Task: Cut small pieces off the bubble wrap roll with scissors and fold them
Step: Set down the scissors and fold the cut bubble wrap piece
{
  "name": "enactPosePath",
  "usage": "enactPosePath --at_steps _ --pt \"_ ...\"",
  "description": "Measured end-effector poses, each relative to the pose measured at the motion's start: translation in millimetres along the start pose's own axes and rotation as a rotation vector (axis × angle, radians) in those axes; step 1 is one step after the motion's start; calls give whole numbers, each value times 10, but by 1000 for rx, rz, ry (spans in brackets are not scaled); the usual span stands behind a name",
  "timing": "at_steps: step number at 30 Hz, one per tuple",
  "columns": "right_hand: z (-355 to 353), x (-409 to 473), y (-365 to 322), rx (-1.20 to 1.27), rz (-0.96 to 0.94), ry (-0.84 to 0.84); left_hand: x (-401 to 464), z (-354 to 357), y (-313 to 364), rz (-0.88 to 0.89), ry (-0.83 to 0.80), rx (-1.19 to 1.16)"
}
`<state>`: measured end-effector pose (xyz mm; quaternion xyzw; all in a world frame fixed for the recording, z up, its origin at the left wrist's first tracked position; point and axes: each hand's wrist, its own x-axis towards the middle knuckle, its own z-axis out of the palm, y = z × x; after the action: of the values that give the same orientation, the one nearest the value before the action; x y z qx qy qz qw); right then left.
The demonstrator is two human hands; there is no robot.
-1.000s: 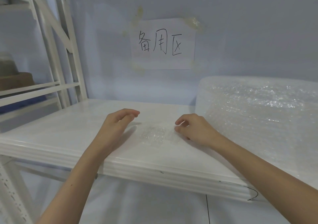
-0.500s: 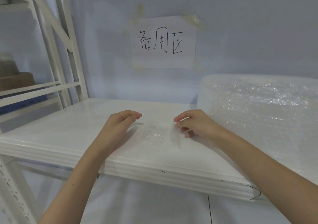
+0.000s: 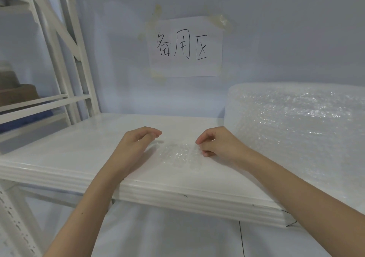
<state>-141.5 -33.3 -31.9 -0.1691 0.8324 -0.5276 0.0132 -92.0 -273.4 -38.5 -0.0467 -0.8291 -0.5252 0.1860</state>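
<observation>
A small cut piece of bubble wrap (image 3: 177, 155) lies flat on the white shelf (image 3: 79, 154), near its front edge; the right hand (image 3: 219, 143) pinches the piece's right edge between thumb and forefinger, lifting it slightly; the left hand (image 3: 138, 144) rests beside the piece's left edge, fingers curled and loose (gripping nothing); the bubble wrap roll (image 3: 296, 130) fills the shelf's right end.

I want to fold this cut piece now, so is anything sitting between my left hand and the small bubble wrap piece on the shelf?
Nothing visible does. The left hand hovers just left of the bubble wrap piece, with only bare shelf between them. The right hand already pinches the piece's right edge.
</observation>
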Motion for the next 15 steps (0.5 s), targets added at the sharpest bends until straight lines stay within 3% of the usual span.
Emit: enactPosePath --at_steps 8,15 --pt "94 -5 23 -250 -118 85 0 2 -1 0 5 8" --pt "45 9 11 -246 -179 129 2 0 7 -5 13 7"
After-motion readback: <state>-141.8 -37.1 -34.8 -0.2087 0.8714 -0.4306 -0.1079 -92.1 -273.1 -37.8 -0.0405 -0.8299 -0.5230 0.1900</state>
